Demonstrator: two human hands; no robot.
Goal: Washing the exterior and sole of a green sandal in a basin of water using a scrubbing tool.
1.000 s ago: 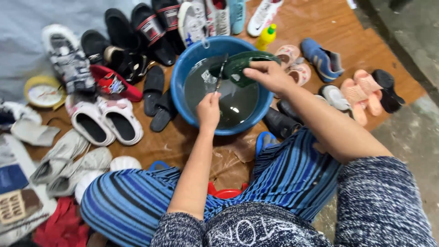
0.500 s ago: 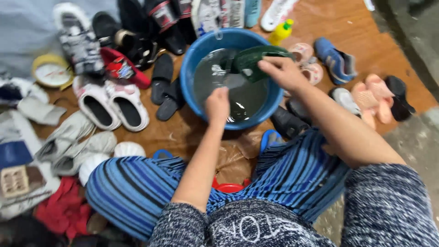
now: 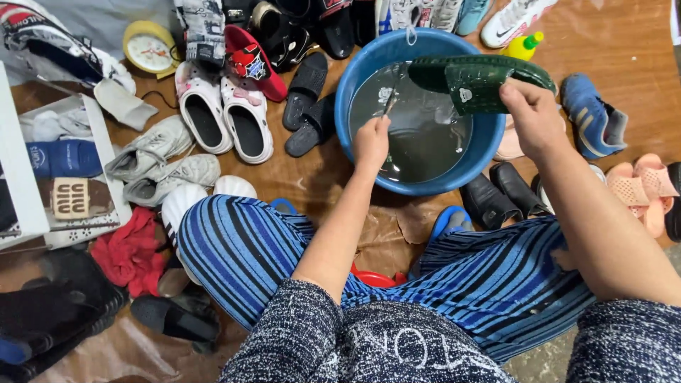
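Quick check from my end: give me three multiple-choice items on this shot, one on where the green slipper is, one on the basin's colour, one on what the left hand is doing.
1. Where is the green slipper?
A. Flat on the floor by the clock
B. Held over the basin
C. On the lap

2. What colour is the basin?
A. Blue
B. Red
C. White

3. What state is the left hand in?
A. Open and flat on the floor
B. Resting on the knee
C. Closed on a thin brush

Answers:
1 B: the right hand grips the slipper above the water.
2 A: its rim and wall are blue.
3 C: the fingers are curled round a thin handle that points towards the slipper.
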